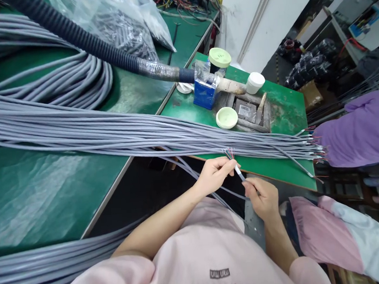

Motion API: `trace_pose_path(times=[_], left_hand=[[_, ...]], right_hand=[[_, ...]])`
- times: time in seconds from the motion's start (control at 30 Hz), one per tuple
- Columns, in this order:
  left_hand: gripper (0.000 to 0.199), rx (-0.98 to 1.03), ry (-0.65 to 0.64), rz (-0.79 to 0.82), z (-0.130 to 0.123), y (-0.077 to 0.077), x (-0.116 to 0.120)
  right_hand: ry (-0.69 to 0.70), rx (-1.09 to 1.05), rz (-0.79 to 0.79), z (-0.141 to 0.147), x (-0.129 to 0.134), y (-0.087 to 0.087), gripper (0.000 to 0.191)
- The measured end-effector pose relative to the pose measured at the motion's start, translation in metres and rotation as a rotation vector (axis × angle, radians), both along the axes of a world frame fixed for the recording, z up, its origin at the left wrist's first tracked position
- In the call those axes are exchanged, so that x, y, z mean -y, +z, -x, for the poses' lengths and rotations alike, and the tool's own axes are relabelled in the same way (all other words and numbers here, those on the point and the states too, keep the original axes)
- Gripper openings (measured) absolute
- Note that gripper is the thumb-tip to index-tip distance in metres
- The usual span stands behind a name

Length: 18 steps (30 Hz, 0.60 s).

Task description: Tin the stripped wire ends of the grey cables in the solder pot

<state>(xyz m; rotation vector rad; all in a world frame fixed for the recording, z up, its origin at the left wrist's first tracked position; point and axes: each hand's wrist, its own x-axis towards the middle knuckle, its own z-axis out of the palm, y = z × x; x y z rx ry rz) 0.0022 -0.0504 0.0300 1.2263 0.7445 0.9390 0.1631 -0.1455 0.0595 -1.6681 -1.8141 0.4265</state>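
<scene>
A grey cable with a white section near its end is held between my two hands, in front of the table edge. My left hand pinches it just below the fanned-out thin coloured wires. Lower down and to the right, my right hand has its fingers closed on the grey jacket. Just beyond my hands, a long bundle of grey cables runs across the tables, its stripped ends at the right. One cable lies slanted away from the bundle.
Behind the bundle are a blue box, a soldering pot, a pale green dish, a lidded jar and a white cup. A black hose crosses above. A person in purple is at the right.
</scene>
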Motion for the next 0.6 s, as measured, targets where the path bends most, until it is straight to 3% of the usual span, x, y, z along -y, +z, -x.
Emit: trace_pose_path(times=[0.23,0.6], left_hand=[[0.042,0.070,-0.024,0.097,-0.003,-0.002,0.009],[0.039,0.094,0.002,0.080,-0.004,-0.001,0.017]], right_hand=[[0.053,0.131,-0.083,0.003,0.011,-0.001,0.012],[0.056,0.067,-0.077,0.002,0.015,-0.001,0.014]])
